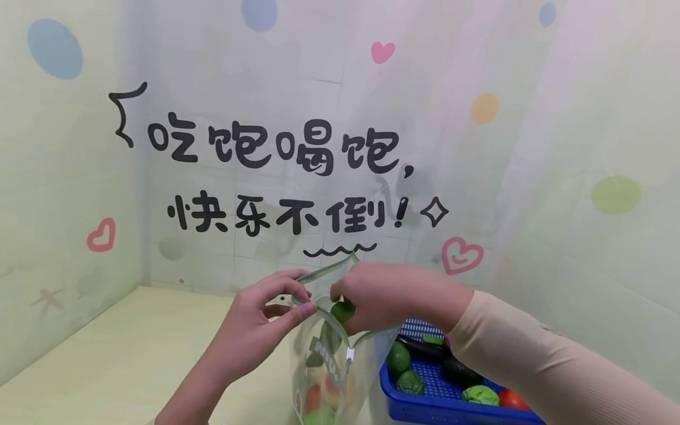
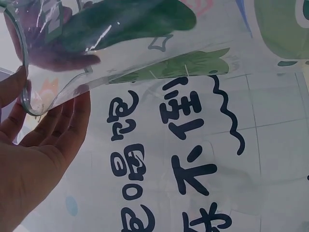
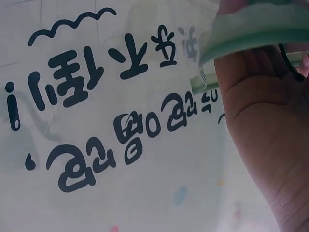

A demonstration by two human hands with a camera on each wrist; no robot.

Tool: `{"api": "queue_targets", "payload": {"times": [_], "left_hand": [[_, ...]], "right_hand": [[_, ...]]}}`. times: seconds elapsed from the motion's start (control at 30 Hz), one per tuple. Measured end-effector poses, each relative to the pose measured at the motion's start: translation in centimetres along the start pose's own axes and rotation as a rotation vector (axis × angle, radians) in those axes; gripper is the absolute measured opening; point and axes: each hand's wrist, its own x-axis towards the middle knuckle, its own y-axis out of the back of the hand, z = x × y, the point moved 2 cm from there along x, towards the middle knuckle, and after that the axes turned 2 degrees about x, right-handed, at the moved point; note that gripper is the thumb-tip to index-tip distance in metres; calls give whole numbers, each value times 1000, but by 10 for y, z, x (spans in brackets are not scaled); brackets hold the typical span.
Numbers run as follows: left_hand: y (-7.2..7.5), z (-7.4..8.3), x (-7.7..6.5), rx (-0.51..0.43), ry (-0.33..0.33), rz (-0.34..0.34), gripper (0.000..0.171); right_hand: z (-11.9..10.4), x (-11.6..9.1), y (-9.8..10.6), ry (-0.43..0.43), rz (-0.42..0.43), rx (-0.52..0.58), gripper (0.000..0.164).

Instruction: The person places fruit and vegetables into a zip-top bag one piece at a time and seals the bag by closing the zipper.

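Hands (image 1: pixel 249 333) (image 1: pixel 379 295) curled, pinching bag (image 1: pixel 332 360), gripping green vegetable (image 1: pixel 342 311)

Place: it is looking like a small food booth; home or shop, I cannot tell.
Pale printed walls (image 1: pixel 212 59): they are closing in three sides.
Big, rounded black Chinese writing (image 1: pixel 317 147): it is talking about eating and drinking.
Flat, pale yellow tabletop (image 1: pixel 133 342): it is meeting the walls.
Blue plastic basket with holes (image 1: pixel 451 410): it is holding round green and red vegetables (image 1: pixel 480 395).
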Motion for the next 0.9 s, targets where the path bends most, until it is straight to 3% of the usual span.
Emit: {"api": "queue_targets", "payload": {"times": [0.23,0.57,0.77,0.9], "left_hand": [[-1,1,3,22,-3,6,12],[3,-1,5,12,18,15,11],[10,-4,5,-103,97,20,14],[9,-4,4,-107,79,-11,13]], "right_hand": [[14,9,-5,-42,68,13,32],[28,5,-6,-86,83,-18,34],[31,-1,-5,-158,21,-9,44],[34,-7,-1,-187,-39,8,63]]}}
